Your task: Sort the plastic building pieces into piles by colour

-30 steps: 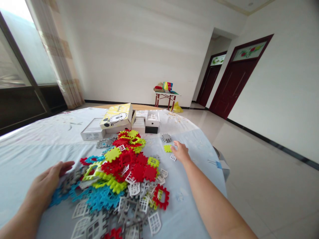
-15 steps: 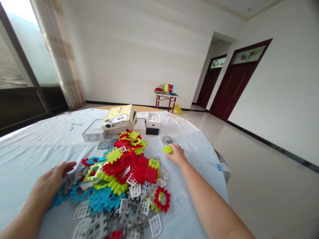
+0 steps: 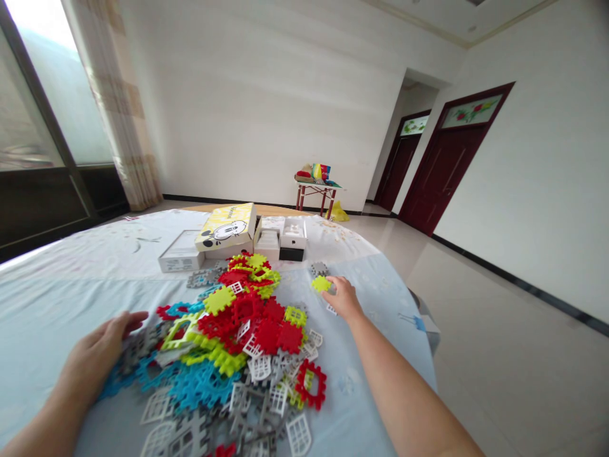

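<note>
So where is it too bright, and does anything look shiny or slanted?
In the head view, the dark-framed glass window glares white up top; the pale, glossy tiled floor shines; the nearer dark-red door slants, perhaps from lens stretch.

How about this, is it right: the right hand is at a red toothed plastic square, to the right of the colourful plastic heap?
Not red: the head view shows the right hand at a lime-green toothed plastic square, to the right of the colourful plastic heap.

Flat lime-green toothed tile (image 3: 320, 284), edge in the right hand (image 3: 346, 298).
</note>
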Available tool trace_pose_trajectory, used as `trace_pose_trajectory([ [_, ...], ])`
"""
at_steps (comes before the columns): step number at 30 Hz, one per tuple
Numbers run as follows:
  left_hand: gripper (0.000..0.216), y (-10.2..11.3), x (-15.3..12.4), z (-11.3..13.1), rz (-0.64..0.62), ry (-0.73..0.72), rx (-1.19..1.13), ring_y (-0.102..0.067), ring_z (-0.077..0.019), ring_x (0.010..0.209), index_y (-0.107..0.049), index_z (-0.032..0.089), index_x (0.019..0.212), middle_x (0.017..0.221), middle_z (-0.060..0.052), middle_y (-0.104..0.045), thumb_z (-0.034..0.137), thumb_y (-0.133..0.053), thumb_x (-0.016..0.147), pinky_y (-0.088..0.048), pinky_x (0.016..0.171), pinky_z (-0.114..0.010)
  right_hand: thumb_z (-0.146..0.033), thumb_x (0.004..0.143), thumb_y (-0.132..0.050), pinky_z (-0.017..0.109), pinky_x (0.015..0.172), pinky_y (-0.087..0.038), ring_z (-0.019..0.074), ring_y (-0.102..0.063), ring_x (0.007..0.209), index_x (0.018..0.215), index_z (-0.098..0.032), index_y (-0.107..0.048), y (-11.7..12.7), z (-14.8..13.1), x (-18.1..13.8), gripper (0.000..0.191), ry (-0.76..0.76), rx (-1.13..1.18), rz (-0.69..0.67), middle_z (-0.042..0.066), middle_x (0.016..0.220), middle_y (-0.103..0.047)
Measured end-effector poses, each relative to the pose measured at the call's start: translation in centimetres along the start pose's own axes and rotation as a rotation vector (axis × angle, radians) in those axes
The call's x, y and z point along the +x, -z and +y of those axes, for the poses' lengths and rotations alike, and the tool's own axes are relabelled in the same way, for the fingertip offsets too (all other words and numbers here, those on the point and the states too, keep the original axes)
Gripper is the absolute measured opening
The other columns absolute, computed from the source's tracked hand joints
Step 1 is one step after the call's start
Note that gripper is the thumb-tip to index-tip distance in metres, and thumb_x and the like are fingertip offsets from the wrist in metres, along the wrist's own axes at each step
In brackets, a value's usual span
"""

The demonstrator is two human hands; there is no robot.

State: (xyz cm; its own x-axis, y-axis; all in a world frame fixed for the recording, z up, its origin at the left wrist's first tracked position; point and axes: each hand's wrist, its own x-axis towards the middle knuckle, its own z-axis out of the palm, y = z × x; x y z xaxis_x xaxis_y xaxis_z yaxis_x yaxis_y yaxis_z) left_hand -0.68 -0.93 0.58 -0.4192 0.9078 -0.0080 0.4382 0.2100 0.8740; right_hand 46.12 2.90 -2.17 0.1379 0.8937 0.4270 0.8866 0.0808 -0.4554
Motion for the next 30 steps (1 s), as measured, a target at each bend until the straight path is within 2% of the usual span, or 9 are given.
trace_pose_trajectory([
  [5,0.049,0.0,0.5,-0.3,0.001,-0.021,0.001,-0.059,-0.026,0.095,-0.063,0.015,0.1,0.101,-0.011,-0.065,0.047,-0.036,0.076,-0.039,0.092,-0.042,-0.031,0.07,-0.057,0.03,0.078,-0.043,0.0157,-0.054,0.073,0.107,-0.014,-0.058,1.3,2.0,0.9,0.041,-0.075,0.085,0.179,0.01,0.098,-0.058],
  [8,0.048,0.0,0.6,-0.3,0.001,-0.031,0.015,-0.059,-0.0264,0.094,-0.064,0.014,0.098,0.099,-0.011,-0.066,0.048,-0.036,0.076,-0.038,0.092,-0.042,-0.029,0.07,-0.055,0.029,0.079,-0.043,0.0152,-0.054,0.07,0.106,-0.011,-0.058,2.0,3.4,1.6,0.041,-0.173,0.057,0.206,0.012,0.098,-0.058],
  [11,0.049,0.0,0.7,-0.4,-0.007,-0.04,0.001,-0.06,-0.0273,0.093,-0.064,0.016,0.096,0.097,-0.01,-0.067,0.05,-0.036,0.076,-0.039,0.092,-0.043,-0.027,0.069,-0.055,0.03,0.081,-0.043,0.016,-0.056,0.073,0.105,-0.012,-0.059,2.2,4.6,2.6,0.039,-0.241,-0.007,0.179,0.011,0.097,-0.059],
  [16,0.049,0.1,0.8,-0.6,0.001,-0.03,0.006,-0.061,-0.0279,0.09,-0.065,0.017,0.093,0.094,-0.009,-0.068,0.052,-0.037,0.074,-0.041,0.091,-0.043,-0.025,0.07,-0.054,0.03,0.08,-0.044,0.0169,-0.058,0.075,0.106,-0.008,-0.059,1.8,5.8,4.6,0.04,-0.264,-0.041,0.165,0.013,0.099,-0.059],
  [21,0.051,0.1,0.7,-0.5,-0.006,-0.025,0.011,-0.061,-0.0281,0.089,-0.065,0.016,0.096,0.094,-0.009,-0.068,0.053,-0.037,0.074,-0.042,0.089,-0.043,-0.024,0.07,-0.053,0.03,0.084,-0.042,0.0204,-0.057,0.091,0.11,-0.006,-0.056,0.9,6.7,5.0,0.044,-0.279,-0.073,0.155,0.015,0.104,-0.058],
  [25,0.051,-0.1,0.9,-0.6,-0.015,-0.022,0.013,-0.06,-0.0274,0.091,-0.064,0.014,0.098,0.096,-0.01,-0.067,0.051,-0.037,0.074,-0.04,0.091,-0.042,-0.023,0.073,-0.05,0.033,0.086,-0.04,0.023,-0.052,0.102,0.106,-0.014,-0.06,0.4,6.5,4.1,0.036,-0.309,-0.133,0.121,0.013,0.108,-0.058],
  [30,0.05,-0.1,0.7,-0.4,0.006,-0.049,0.039,-0.061,-0.0267,0.088,-0.065,0.014,0.095,0.092,-0.01,-0.068,0.05,-0.037,0.074,-0.041,0.09,-0.041,-0.031,0.078,-0.047,0.042,0.084,-0.039,0.0267,-0.049,0.106,0.104,-0.024,-0.061,0.3,5.5,3.4,0.031,-0.331,-0.296,-0.047,0.01,0.117,-0.054],
])
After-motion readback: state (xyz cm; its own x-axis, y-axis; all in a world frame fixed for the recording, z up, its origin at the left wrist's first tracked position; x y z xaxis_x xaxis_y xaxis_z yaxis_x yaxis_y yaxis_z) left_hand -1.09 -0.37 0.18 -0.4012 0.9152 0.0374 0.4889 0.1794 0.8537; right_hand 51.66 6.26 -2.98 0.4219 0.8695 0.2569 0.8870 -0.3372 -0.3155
